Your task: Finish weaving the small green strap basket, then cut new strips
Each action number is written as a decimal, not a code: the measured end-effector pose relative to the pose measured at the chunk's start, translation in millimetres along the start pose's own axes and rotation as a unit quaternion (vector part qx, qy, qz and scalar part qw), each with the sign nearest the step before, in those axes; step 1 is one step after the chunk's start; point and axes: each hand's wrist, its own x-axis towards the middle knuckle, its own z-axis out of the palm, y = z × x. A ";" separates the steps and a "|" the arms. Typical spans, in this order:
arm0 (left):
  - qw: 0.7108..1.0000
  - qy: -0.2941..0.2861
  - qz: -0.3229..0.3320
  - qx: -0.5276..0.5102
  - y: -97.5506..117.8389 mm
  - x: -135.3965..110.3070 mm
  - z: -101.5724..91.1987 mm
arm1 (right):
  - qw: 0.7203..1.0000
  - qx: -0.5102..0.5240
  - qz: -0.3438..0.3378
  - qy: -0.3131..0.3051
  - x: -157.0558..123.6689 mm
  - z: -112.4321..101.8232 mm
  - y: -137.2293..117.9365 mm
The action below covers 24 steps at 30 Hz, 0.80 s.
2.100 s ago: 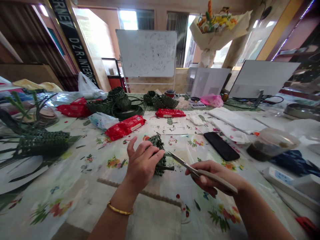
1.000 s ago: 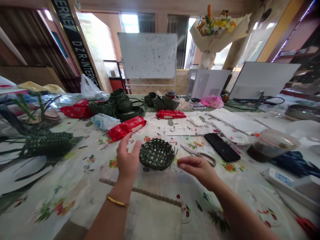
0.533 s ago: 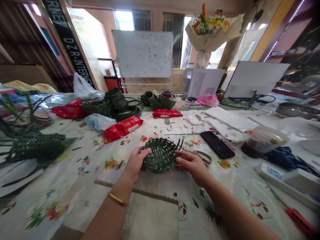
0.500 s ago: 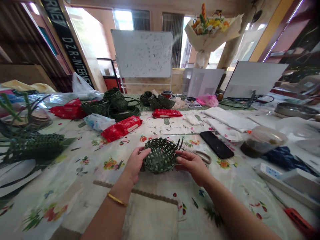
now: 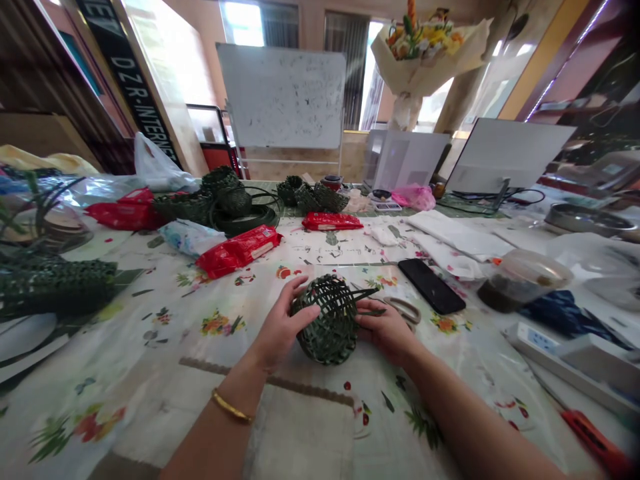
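Note:
A small round basket [image 5: 327, 327] woven from dark green flat strips is held over the table in front of me, tipped on its side. My left hand [image 5: 285, 320] grips its left side, thumb across the near surface and fingers behind. At the right edge, the fingers of my right hand [image 5: 381, 328] are closed on the basket, close to loose strip ends [image 5: 364, 293] that stick out to the right. Some fingertips of both hands are hidden by the weave. Scissors [image 5: 403, 310] with beige handles lie just beyond my right hand, partly covered.
A black phone [image 5: 432, 285] lies to the right, near a plastic tub [image 5: 525, 277] and a power strip [image 5: 537, 343]. Red packets [image 5: 240, 250] and more woven pieces [image 5: 225, 193] are farther back. A large woven piece [image 5: 55, 283] sits at left, a cloth [image 5: 300, 427] in front.
The basket has been tipped and turned between my hands, and its loose strip ends now point right instead of up. My left hand has opened wider around its side.

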 end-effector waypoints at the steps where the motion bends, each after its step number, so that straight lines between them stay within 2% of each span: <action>1: 1.000 -0.018 0.005 -0.003 -1.5 -0.4 1.1 | 1.000 -0.006 0.001 0.005 0.5 0.1 0.8; 7: 0.999 -0.029 0.031 -0.018 -15.6 3.4 5.9 | 0.998 -0.047 -0.008 0.036 3.6 -0.9 5.0; 14: 0.997 -0.036 0.063 0.006 -18.0 3.7 5.3 | 0.996 -0.084 -0.012 0.009 4.6 -1.3 8.8; 24: 0.985 -0.070 0.066 -0.145 -13.1 0.7 -2.7 | 0.998 -0.059 -0.023 -0.031 -0.6 3.3 8.5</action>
